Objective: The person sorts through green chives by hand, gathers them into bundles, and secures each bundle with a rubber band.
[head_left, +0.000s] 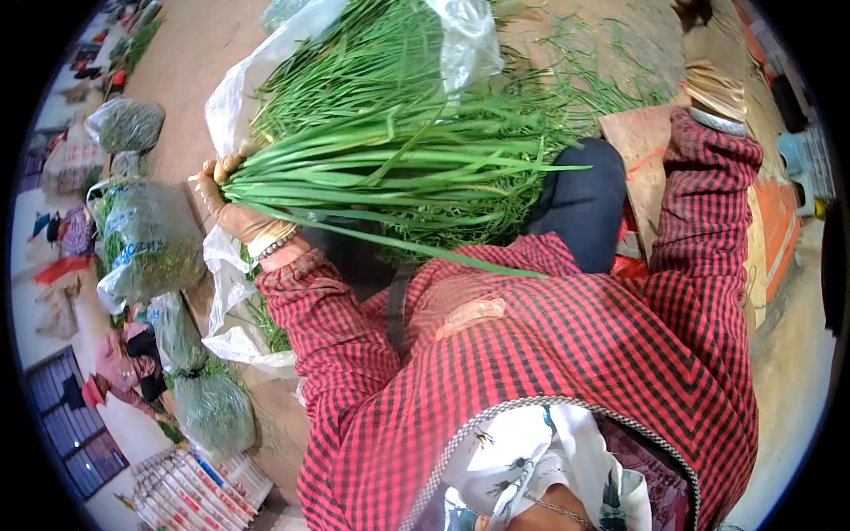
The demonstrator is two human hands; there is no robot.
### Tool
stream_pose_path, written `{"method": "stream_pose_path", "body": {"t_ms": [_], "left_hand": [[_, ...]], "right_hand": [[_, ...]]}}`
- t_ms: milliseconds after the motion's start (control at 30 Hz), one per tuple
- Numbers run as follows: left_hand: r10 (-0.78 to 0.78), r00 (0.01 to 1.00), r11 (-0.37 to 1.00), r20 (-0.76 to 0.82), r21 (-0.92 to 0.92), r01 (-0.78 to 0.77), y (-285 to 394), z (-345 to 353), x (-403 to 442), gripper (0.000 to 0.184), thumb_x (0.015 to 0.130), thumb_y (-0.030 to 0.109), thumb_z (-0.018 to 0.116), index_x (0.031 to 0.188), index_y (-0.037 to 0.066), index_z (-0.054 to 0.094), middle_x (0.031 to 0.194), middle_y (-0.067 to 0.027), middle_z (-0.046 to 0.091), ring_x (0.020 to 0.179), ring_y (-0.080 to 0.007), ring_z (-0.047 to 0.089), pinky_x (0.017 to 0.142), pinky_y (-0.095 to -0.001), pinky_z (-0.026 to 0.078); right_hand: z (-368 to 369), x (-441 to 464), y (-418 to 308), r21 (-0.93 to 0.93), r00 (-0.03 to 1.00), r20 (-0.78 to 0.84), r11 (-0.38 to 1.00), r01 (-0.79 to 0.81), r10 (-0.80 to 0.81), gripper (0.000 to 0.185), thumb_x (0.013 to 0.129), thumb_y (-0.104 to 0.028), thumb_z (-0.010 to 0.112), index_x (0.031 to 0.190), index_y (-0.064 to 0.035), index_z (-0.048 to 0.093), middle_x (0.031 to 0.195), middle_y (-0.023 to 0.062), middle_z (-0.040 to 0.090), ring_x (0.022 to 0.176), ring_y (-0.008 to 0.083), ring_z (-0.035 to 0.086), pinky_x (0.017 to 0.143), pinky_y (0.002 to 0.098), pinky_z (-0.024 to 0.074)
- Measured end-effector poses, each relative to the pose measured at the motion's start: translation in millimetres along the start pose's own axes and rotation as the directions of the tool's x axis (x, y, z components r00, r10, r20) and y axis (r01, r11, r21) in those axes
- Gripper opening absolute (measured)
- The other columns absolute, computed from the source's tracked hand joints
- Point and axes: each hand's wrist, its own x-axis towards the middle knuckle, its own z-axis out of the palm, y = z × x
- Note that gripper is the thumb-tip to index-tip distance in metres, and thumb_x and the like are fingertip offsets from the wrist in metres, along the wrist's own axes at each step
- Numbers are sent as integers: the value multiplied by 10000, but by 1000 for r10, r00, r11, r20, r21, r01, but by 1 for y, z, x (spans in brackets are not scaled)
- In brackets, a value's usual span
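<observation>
On the left side of the view, my left hand (226,199) is closed around the base of a bunch of long green leaves (381,168), which spreads to the right across my lap. The hand looks thinly gloved, with a beaded bracelet at the wrist. My right hand (715,87) is stretched out at the upper right, past a pale band at the wrist. Its fingers are not clear, and I cannot make out whether it holds anything. Under and beyond the held bunch lies a large pile of similar greens (354,66) on white plastic sheeting (232,97).
Plastic bags of greens (155,239) line the left side, with two people (124,358) beyond them. A flat board (633,146) lies beside my dark-trousered knee (580,199). Loose leaves (611,75) are scattered on the floor near an orange object (777,230) at right.
</observation>
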Motion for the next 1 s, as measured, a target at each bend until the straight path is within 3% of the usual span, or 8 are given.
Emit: {"method": "stream_pose_path", "body": {"t_ms": [100,167,233,300,433,700,833,1000], "left_hand": [[42,998,999,44,-30,-41,29,-13,-4,142,917,238,610,846,114,606,706,52,550,722,-127,545,819,-354,464],[-4,1000,997,12,-81,5,34,-7,-12,122,906,222,630,855,111,619,714,54,556,725,-123,550,806,-332,465],[-54,998,996,-33,-70,51,33,0,-16,137,898,237,652,874,103,643,730,30,606,718,-137,578,786,-329,475],[7,998,1000,-66,6,-6,28,13,-27,151,898,245,655,897,94,657,731,23,619,719,-142,588,789,-333,476],[-62,998,995,-2,-81,62,17,15,-25,174,906,254,645,944,85,661,760,22,625,751,-144,588,802,-321,466],[-71,996,991,49,-109,76,9,29,-31,131,915,193,625,968,73,637,748,17,582,765,-163,570,800,-344,462],[-77,996,990,48,-112,82,8,28,-32,124,917,189,622,972,78,637,761,5,601,774,-173,586,811,-351,468],[-43,999,998,-5,49,43,1,36,-38,153,934,214,603,991,76,636,809,-12,631,825,-185,599,837,-363,472]], "right_hand": [[-10,-14,35,-127,983,-123,980,-155,140,153,932,-212,602,887,-75,654,727,-8,590,649,68,543,580,205,450],[-49,-13,105,-706,894,178,687,-175,411,373,876,-152,670,1230,-54,604,997,12,641,899,69,577,783,214,482],[8,-72,113,-622,914,274,780,-67,298,369,849,-158,698,1198,-72,619,1012,-12,615,855,77,564,736,218,480],[57,-110,88,-459,779,554,889,-7,292,420,842,-140,712,1245,-101,602,1069,-1,618,886,101,576,784,233,485],[138,-156,49,-263,440,898,808,528,5,361,810,-156,680,1165,-118,622,1101,64,609,972,267,590,855,352,496],[154,-178,52,-325,438,899,713,621,28,150,805,-201,648,924,-110,641,913,38,599,915,262,576,760,378,492],[144,-173,55,-321,549,835,843,432,37,105,802,-115,641,894,-65,630,830,65,598,832,260,590,743,360,498],[136,-151,43,-203,620,732,959,-195,281,57,821,-60,621,851,-25,587,944,53,606,887,124,561,807,292,472]]}}
